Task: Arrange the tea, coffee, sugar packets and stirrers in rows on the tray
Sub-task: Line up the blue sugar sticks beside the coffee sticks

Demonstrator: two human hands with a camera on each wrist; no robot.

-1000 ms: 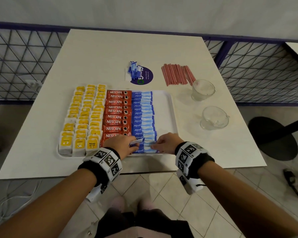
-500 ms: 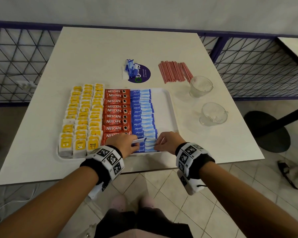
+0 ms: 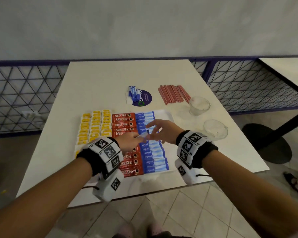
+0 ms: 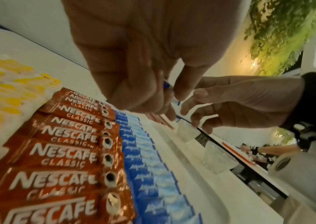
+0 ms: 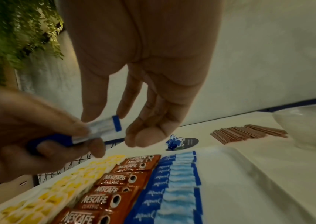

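Above the tray [image 3: 169, 115], the left hand [image 3: 129, 140] pinches a blue sugar packet [image 5: 103, 128] while the right hand [image 3: 162, 131], fingers relaxed and seemingly empty, reaches for it; a fumbled handover could drop it and scatter the sugar row [image 3: 151, 155].

Both forearms are bare, no sleeves. Each wrist wears a black band [image 3: 208, 155] wrapped with white tiles printed in black square codes [image 3: 108, 152] (small digits beside them), and a white camera block [image 3: 108, 188] hangs beneath, trailing a thin black cord
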